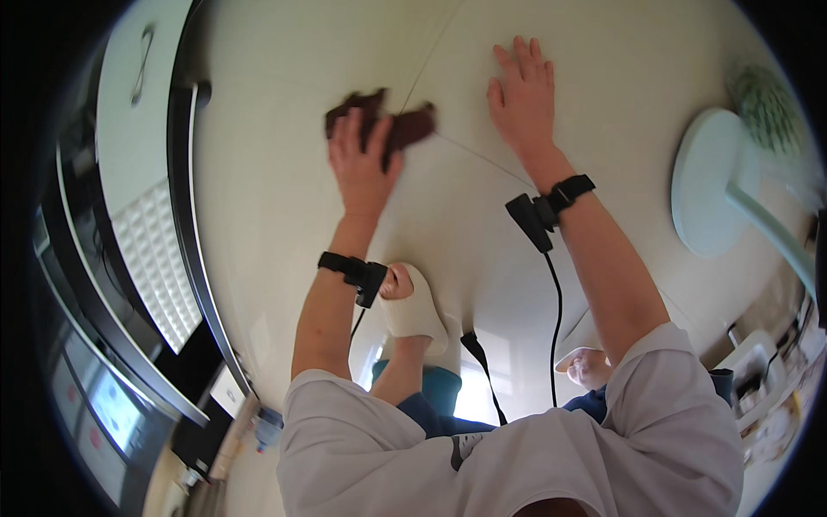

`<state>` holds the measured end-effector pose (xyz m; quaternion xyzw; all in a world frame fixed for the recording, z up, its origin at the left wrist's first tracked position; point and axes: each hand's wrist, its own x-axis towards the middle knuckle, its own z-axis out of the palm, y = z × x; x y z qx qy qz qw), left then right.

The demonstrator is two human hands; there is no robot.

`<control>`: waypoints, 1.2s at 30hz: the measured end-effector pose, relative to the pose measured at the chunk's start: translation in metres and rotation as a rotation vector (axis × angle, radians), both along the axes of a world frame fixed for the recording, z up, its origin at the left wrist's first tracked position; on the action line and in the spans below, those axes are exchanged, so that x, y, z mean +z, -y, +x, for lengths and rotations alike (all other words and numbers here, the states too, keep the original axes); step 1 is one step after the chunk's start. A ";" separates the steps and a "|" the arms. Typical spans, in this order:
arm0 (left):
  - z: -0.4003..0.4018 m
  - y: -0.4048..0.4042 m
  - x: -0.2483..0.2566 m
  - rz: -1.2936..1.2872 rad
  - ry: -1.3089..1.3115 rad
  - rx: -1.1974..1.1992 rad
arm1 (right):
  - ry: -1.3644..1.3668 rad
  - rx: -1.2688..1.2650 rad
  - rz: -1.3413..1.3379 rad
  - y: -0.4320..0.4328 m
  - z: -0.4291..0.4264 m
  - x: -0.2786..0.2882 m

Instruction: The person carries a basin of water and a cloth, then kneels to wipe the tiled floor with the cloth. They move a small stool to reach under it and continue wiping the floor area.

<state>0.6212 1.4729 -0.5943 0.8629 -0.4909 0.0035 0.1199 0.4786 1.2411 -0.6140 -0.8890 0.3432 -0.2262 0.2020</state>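
Note:
On the pale tiled floor (465, 174), a crumpled dark maroon cloth (413, 127) lies under my left hand (362, 158). The fingers are spread over the cloth and press on it; both are slightly blurred. My right hand (524, 103) is palm down on the tiles to the right, apart from the cloth. Its fingers are a little spread and it holds nothing. Each wrist wears a black strap with a small black device, such as the right wrist device (533, 220), and a cable runs from it towards my body.
At the left stands a white and black cabinet (139, 116) with a metal handle. The round pale green base (707, 181) of a stand is at the right, beside a green striped round object (765, 106). My foot in a white slipper (413, 310) is below my left hand.

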 end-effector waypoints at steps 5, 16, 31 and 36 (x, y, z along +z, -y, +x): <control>-0.009 -0.065 -0.003 0.188 -0.018 0.719 | -0.169 0.073 -0.148 -0.029 0.021 -0.014; -0.124 -0.040 -0.013 0.271 0.028 0.685 | -0.234 0.154 -0.112 -0.027 0.034 -0.003; -0.129 -0.024 0.022 0.294 -0.172 -0.049 | -0.219 0.140 -0.223 -0.020 0.033 -0.017; -0.037 -0.091 0.011 0.170 -0.108 0.186 | -0.263 0.137 -0.249 -0.016 0.030 -0.022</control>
